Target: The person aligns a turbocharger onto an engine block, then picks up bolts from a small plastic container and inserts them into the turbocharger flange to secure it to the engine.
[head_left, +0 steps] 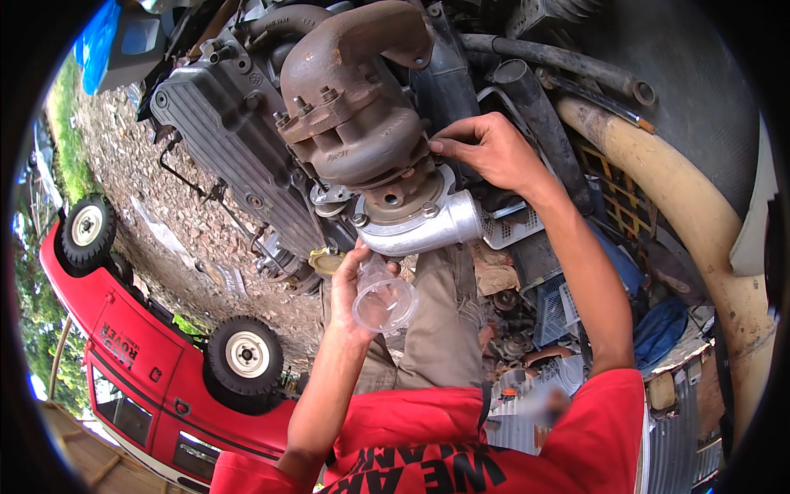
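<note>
My left hand (355, 290) holds a clear plastic cup (385, 303) tilted on its side, just below the shiny aluminium compressor housing (428, 226) of a turbocharger. My right hand (485, 148) is pinched against the rusty cast-iron turbine housing (354, 123) at its right edge, fingertips touching the seam between the rusty part and the centre section. The turbocharger is bolted to a dark engine (230, 140) with a ribbed grey cover.
A red vehicle (140, 362) with small wheels shows at lower left over gravel ground (164, 206). Black hoses (543, 115) and a thick cream-coloured pipe (683, 206) run at right. Blue crates and scrap parts (559, 305) lie beside my khaki trouser leg (440, 329).
</note>
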Action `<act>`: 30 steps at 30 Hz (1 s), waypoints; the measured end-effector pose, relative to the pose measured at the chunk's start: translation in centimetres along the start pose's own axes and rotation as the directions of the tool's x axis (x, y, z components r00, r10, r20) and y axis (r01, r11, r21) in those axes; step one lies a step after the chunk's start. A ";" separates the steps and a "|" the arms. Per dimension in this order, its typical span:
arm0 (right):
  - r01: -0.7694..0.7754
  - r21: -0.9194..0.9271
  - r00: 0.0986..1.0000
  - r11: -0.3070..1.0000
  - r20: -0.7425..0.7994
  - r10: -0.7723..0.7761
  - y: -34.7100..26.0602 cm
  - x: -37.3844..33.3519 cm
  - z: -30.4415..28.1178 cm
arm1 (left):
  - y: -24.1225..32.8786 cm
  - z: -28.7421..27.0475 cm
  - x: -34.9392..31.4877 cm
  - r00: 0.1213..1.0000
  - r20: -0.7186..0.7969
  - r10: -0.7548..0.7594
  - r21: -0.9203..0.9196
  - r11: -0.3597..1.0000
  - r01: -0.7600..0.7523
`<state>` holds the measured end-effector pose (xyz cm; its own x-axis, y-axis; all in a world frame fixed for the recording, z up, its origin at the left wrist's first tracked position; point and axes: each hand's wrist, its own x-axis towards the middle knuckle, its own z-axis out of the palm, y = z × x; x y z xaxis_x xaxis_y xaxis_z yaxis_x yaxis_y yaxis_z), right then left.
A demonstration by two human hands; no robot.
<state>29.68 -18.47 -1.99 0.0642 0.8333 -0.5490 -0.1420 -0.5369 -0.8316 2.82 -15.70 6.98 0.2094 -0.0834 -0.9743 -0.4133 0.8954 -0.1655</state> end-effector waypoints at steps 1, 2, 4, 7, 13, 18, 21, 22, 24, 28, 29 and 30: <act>0.019 -0.029 1.000 0.999 0.018 -0.018 -0.2 0.1 -0.2 | -0.1 0.0 -0.1 1.000 -0.009 -0.003 -0.007 1.000 0.003; 0.038 -0.058 0.999 0.998 0.036 -0.036 -0.2 0.1 -0.3 | -0.3 0.2 -0.1 0.999 -0.039 0.037 0.008 0.999 -0.037; 0.059 -0.074 0.997 0.995 0.063 -0.055 0.0 0.6 -0.3 | -0.8 1.1 -0.2 0.988 -0.095 0.119 0.042 0.992 -0.116; 0.169 -0.117 0.982 0.979 0.103 -0.157 0.1 0.7 -0.5 | -0.8 0.9 0.0 0.993 -0.045 0.108 0.024 0.994 -0.107; 0.214 -0.130 0.970 0.968 0.142 -0.196 0.2 0.2 -0.8 | -0.8 0.5 -0.2 0.995 -0.043 0.086 0.003 0.996 -0.086; 0.212 -0.030 0.967 0.977 0.151 -0.205 0.5 0.0 -1.1 | -0.7 0.8 -0.1 0.990 -0.096 0.099 0.013 0.995 -0.098; 0.166 0.018 0.972 0.986 0.168 -0.166 0.4 0.0 -1.1 | -0.7 0.7 0.0 0.993 -0.089 0.078 -0.009 0.997 -0.079; 0.157 0.021 0.972 0.987 0.176 -0.158 0.3 0.0 -1.1 | -0.7 0.7 0.0 0.994 -0.083 0.067 -0.016 0.997 -0.069; 0.112 0.027 0.976 0.993 0.184 -0.115 -0.1 0.1 -1.1 | -0.6 0.2 0.2 0.993 -0.098 0.071 -0.005 0.997 -0.072; 0.043 0.024 0.983 0.999 0.179 -0.047 -0.6 0.4 -1.2 | -0.5 0.3 0.2 0.994 -0.092 0.059 -0.010 0.998 -0.060; 0.045 0.018 0.983 0.999 0.177 -0.047 -0.5 0.5 -1.2 | -0.5 0.4 0.1 0.993 -0.105 0.063 -0.004 0.998 -0.064; 0.046 0.001 0.984 0.999 0.175 -0.045 -0.6 0.4 -1.3 | -0.6 0.6 0.1 0.991 -0.118 0.067 0.002 0.998 -0.067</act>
<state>31.05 -17.95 -1.87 -0.1033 0.8668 -0.4878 -0.1395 -0.4982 -0.8558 3.57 -15.96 7.10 0.0756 -0.0739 -0.9944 -0.4246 0.9000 -0.0992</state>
